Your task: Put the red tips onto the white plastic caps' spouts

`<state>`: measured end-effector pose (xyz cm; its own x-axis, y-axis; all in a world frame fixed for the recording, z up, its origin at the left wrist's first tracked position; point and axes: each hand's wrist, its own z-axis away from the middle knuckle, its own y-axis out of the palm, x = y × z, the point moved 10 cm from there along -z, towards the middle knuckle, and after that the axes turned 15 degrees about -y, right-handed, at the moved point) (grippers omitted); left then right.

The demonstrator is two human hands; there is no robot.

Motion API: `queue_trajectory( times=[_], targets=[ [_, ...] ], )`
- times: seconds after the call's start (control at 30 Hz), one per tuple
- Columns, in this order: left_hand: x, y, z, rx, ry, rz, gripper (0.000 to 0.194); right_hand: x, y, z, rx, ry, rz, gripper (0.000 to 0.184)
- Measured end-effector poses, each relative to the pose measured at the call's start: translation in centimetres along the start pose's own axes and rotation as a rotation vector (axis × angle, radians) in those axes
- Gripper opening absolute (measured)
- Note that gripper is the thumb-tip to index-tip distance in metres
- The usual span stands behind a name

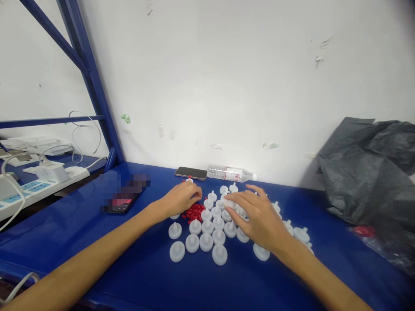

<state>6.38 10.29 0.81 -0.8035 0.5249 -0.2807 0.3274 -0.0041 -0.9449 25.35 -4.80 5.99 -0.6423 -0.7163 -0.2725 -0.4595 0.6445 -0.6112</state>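
Several small white round plastic caps (207,235) with a nub on top stand clustered on the blue table (145,272). A little heap of tiny red pieces (195,211) lies among them. My left hand (181,199) rests just left of the red heap, its fingers curled together in a pinch; what they hold is hidden. My right hand (256,216) lies over the right side of the cluster, fingers extended, with the fingertips touching a white cap (229,202).
A phone (191,173) and a lying water bottle (231,174) are by the white wall. Another phone (121,204) lies at the left. A black plastic bag (369,172) fills the right side. Power strips and cables (35,181) sit behind the blue frame at left.
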Motion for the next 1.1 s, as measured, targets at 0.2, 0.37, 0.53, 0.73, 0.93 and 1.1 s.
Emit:
queue_trajectory(
  times=[0.2, 0.37, 0.53, 0.73, 0.93, 1.1],
  targets=[
    [-0.3, -0.7, -0.3, -0.047, -0.005, 0.065, 0.021, -0.1, -0.1, 0.0, 0.005, -0.009, 0.02, 0.019],
    [-1.6, -0.9, 0.6, -0.123, 0.065, 0.161, 0.035, -0.2, -0.1, 0.0, 0.013, -0.015, 0.034, 0.021],
    [-4.8, -2.1, 3.1, -0.24, 0.289, 0.306, 0.03, -0.4, -0.3, 0.0, 0.003, 0.001, 0.029, 0.028],
    [-8.1, -3.5, 6.1, -0.32, 0.486, 0.291, 0.024, -0.4, -0.2, 0.1, 0.004, 0.034, -0.042, 0.039],
    [-8.9, -3.7, 7.0, -0.376, 0.545, 0.263, 0.023, -0.9, 0.4, 0.7, 0.014, 0.061, -0.088, 0.048],
    [-9.0, -2.9, 6.8, -0.414, 0.579, 0.224, 0.024, -0.6, 0.8, 0.8, 0.026, 0.034, -0.086, 0.044]
  ],
)
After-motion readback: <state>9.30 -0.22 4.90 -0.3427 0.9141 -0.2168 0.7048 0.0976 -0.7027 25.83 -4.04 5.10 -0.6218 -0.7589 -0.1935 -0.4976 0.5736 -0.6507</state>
